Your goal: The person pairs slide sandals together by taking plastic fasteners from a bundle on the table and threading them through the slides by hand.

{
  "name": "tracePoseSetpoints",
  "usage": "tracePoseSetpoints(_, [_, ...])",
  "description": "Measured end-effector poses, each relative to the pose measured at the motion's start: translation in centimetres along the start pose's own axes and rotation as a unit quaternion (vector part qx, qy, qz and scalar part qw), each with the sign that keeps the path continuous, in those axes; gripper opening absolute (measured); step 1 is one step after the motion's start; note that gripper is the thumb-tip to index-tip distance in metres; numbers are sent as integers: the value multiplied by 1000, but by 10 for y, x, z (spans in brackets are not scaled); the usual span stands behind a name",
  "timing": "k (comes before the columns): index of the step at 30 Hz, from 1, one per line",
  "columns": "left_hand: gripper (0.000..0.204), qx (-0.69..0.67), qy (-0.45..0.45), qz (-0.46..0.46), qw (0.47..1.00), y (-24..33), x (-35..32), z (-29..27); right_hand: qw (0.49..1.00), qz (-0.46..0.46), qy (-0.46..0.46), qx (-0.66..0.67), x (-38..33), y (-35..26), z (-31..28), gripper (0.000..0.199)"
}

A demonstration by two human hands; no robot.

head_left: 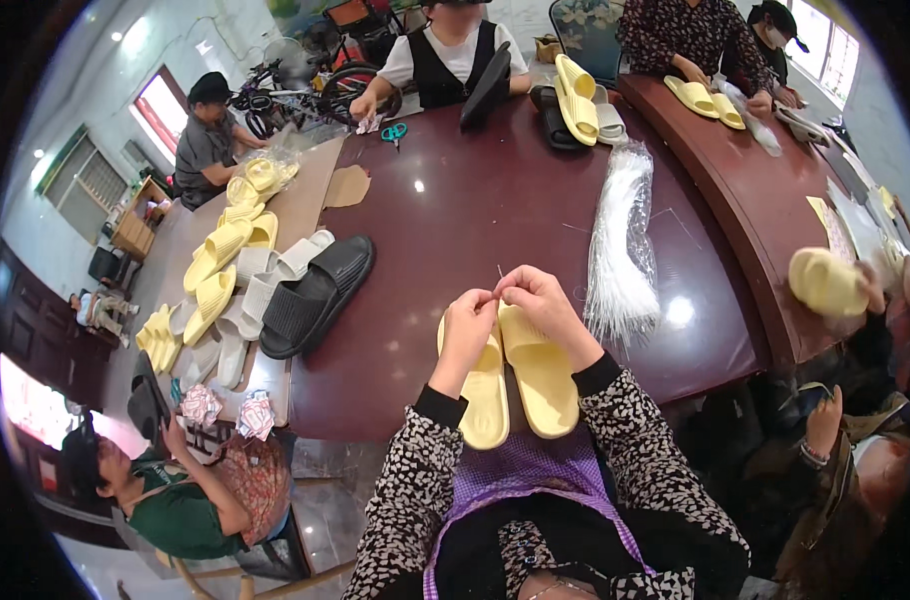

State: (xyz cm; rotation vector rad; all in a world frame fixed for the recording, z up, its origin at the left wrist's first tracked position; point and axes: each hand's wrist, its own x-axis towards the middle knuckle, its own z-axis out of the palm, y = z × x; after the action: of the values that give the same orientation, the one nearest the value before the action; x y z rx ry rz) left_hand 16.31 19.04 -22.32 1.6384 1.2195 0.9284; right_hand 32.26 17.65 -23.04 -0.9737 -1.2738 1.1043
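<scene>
A pair of yellow slide slippers lies side by side before me, toes away, at the near edge of the table: the left slipper (486,402) and the right slipper (547,392). Over their toe ends, my left hand (469,328) and my right hand (541,300) meet, fingertips pinched together. A thin strand (500,271) sticks up from between the fingertips; most of it is hidden by my fingers. To the right lies a clear bag of long white plastic strands (621,245), its near ends fanned out.
The dark red table (455,210) has piled yellow, grey and black slippers (316,297) at its left. More slippers (577,100) and teal scissors (394,132) lie at the far side. Several people sit around; one at left holds a black slipper (149,400), another's yellow slipper (827,282) is blurred at right.
</scene>
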Motion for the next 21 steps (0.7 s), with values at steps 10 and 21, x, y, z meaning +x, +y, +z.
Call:
tracePoseSetpoints(10, [11, 4, -27, 163, 986, -9, 4, 6, 998, 20, 18, 63, 3, 10, -6, 6])
tracePoseSetpoints(21, [10, -223, 9, -33, 974, -12, 7, 5, 997, 35, 40, 48, -4, 5, -2, 9])
